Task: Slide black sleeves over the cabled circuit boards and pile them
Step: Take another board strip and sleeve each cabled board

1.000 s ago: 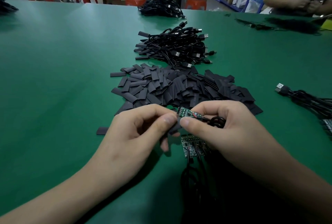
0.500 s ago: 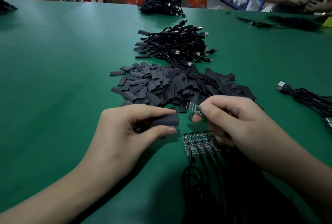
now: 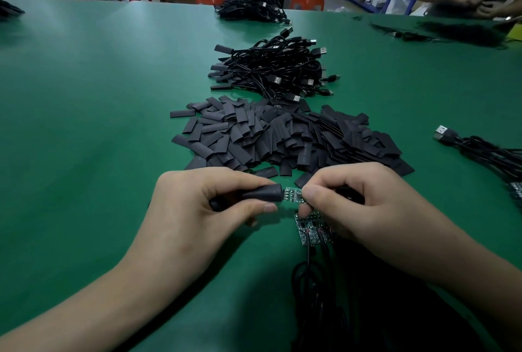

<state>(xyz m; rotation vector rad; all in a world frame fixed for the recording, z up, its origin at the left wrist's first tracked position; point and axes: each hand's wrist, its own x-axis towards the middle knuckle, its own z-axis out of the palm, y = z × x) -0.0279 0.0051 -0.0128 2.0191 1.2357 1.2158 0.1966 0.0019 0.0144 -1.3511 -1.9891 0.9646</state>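
My left hand [image 3: 197, 210] pinches a black sleeve [image 3: 262, 193] between thumb and fingers, its open end pointing right. My right hand [image 3: 356, 204] pinches a small green circuit board [image 3: 292, 195], whose left tip meets the sleeve's mouth. Its cable is hidden in my right palm. Under the hands lies a row of bare green boards [image 3: 312, 228] with black cables [image 3: 316, 295] running toward me. A heap of loose black sleeves [image 3: 282, 137] lies just beyond my hands. Farther back is a pile of sleeved cables with USB plugs [image 3: 271, 72].
The green table [image 3: 99, 125] spreads left. More black cables with a USB plug [image 3: 480, 151] lie at the right edge. Another cable bundle [image 3: 251, 8] sits at the far edge. A second person's hands [image 3: 477, 1] work at the back right beside dark parts [image 3: 457, 31].
My hands have come together: the sleeve, held apart half a second ago, now has its mouth at the board's end. The right hand has brought the board left and lower.
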